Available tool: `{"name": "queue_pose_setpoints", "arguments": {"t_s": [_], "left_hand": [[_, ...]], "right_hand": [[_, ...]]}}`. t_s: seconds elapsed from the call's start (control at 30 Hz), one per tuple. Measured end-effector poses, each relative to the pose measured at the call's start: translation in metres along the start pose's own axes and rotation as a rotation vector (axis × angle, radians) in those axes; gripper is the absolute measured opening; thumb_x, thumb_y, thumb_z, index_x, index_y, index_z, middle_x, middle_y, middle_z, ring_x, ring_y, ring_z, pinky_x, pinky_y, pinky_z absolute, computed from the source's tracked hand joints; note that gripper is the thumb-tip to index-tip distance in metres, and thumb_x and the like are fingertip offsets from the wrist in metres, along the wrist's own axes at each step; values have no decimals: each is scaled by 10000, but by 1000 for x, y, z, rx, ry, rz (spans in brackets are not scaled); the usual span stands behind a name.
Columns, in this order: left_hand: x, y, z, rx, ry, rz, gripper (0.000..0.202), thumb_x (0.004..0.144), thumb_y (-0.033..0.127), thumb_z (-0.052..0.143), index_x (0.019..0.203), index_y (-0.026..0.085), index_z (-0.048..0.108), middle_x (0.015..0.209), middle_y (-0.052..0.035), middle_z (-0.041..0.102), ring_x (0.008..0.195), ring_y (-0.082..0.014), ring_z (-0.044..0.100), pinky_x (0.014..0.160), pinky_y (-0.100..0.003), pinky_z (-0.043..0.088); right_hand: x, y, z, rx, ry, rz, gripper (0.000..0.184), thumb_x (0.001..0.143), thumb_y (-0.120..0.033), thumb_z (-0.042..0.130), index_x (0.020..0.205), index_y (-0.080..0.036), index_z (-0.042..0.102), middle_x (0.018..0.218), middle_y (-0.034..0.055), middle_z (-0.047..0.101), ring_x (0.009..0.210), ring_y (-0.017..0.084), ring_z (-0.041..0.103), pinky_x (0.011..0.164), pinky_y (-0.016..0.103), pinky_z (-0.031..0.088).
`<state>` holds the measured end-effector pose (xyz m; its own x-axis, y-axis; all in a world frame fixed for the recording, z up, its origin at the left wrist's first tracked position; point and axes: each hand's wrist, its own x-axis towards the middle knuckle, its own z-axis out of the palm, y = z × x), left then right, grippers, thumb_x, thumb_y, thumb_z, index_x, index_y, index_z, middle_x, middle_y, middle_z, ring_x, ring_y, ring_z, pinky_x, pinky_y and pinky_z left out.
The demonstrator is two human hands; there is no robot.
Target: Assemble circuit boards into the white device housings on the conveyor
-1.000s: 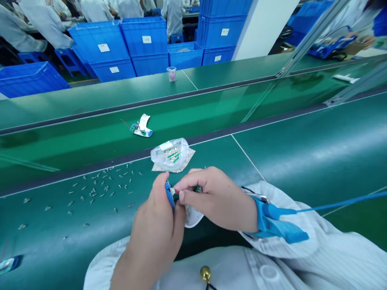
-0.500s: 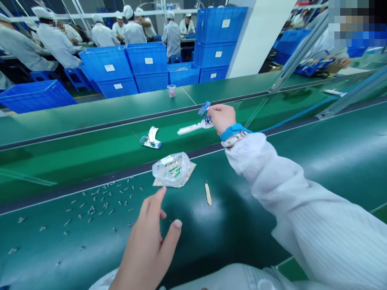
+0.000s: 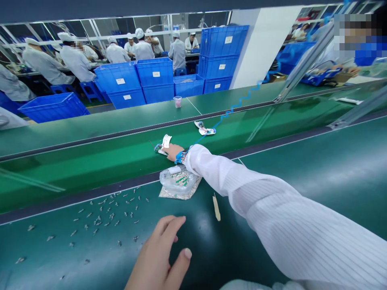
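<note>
My right grip (image 3: 173, 152) was stretched across the desk, its fingertips against a small circuit board (image 3: 158, 148) with a white flexible strip (image 3: 166, 141) attached. From this view I could not tell whether the fingers had closed on the board or only lay against it. The board sat on the green belt (image 3: 90, 177), just past the dark rail (image 3: 90, 186) along the desk's far edge. A blue wrist strap (image 3: 180, 156) circled my right wrist, and its coiled blue cord (image 3: 238, 102) rose away across the belt, close beside a second white-and-blue assembly (image 3: 204, 129).

My left grip (image 3: 160, 255) was near the desk's front edge, its fingers apart and nothing in it. Up and to its left lay a scatter of small metal parts (image 3: 102, 215), and ahead of it a clear plastic bag of green boards (image 3: 179, 182) sat on a tan sheet just below my right sleeve (image 3: 272, 209). A pale wooden stick (image 3: 216, 208) lay just beside that sleeve.

The main risk seemed to be the stretched reach. A dragging sleeve could shift the bag, a taut cord could catch the second assembly, and a careless left hand could sweep the loose parts out of place.
</note>
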<state>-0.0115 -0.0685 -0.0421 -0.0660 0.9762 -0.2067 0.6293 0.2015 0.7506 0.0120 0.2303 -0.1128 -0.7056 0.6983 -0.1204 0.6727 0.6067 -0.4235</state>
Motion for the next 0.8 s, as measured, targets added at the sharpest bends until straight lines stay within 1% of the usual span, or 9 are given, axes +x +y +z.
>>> {"name": "queue_pose_setpoints", "arguments": {"t_s": [0.07, 0.23, 0.3, 0.4, 0.47, 0.53, 0.6, 0.7, 0.8], "left_hand": [[0, -3, 1, -21, 60, 0, 365, 857, 335, 471, 1197, 293, 597, 1177, -101, 590, 815, -202, 629, 480, -248, 483], [13, -17, -1, -17, 74, 54, 360, 872, 331, 471, 1214, 282, 571, 1097, -84, 615, 824, -189, 637, 534, -255, 513], [22, -22, -5, 31, 200, 36, 364, 866, 335, 475, 1209, 255, 564, 1046, -85, 634, 799, -191, 645, 507, -254, 500], [34, -23, -11, 99, 494, -8, 426, 832, 364, 511, 1224, 200, 535, 1089, -116, 636, 847, -223, 658, 449, -252, 464], [40, -19, -13, 133, 657, 6, 518, 788, 381, 575, 1255, 170, 499, 1151, -139, 619, 909, -248, 656, 545, -294, 513], [41, -14, -13, 160, 741, 76, 568, 738, 383, 648, 1247, 176, 503, 1149, -129, 621, 929, -257, 650, 689, -351, 535], [38, -11, -12, 149, 763, 170, 522, 713, 372, 692, 1190, 218, 546, 1091, -87, 639, 914, -249, 643, 758, -369, 523], [28, -7, -7, 25, 729, 303, 421, 722, 334, 713, 1119, 275, 587, 1034, -35, 640, 916, -226, 627, 783, -344, 508], [19, -3, -5, -209, 649, 388, 363, 749, 317, 711, 1098, 290, 615, 1064, -25, 636, 949, -204, 616, 778, -288, 509]], "right_hand": [[0, 6, -4, 4, 6, 2, 327, 914, -316, 553, 1195, -148, 553, 1208, 91, 568, 1046, 205, 586, 886, 414, 509], [-14, 12, -29, 126, 111, -26, 269, 915, -317, 551, 1111, -136, 590, 1148, 84, 595, 1010, 185, 592, 877, 392, 505], [-30, 10, -43, 222, 172, -60, 183, 890, -280, 571, 971, -126, 627, 1036, 73, 629, 959, 178, 591, 861, 371, 492], [-70, 4, -63, 415, 200, -150, 128, 829, -221, 566, 757, -127, 615, 796, 40, 628, 779, 146, 578, 760, 296, 467], [-101, -2, -71, 544, 153, -225, 156, 806, -267, 550, 730, -136, 588, 727, 22, 606, 657, 116, 548, 646, 258, 456], [-130, -8, -74, 702, 81, -288, 222, 792, -350, 540, 712, -144, 555, 713, 21, 595, 583, 99, 522, 559, 239, 439], [-153, -14, -71, 968, -17, -315, 296, 757, -428, 587, 686, -146, 533, 705, 20, 582, 546, 88, 503, 505, 225, 414], [-175, -18, -64, 1323, -132, -321, 379, 684, -474, 709, 651, -133, 546, 677, 10, 563, 530, 75, 478, 467, 201, 357], [-184, -18, -59, 1371, -178, -387, 375, 691, -462, 738, 637, -122, 590, 664, 15, 575, 569, 86, 492, 506, 212, 367]]}}
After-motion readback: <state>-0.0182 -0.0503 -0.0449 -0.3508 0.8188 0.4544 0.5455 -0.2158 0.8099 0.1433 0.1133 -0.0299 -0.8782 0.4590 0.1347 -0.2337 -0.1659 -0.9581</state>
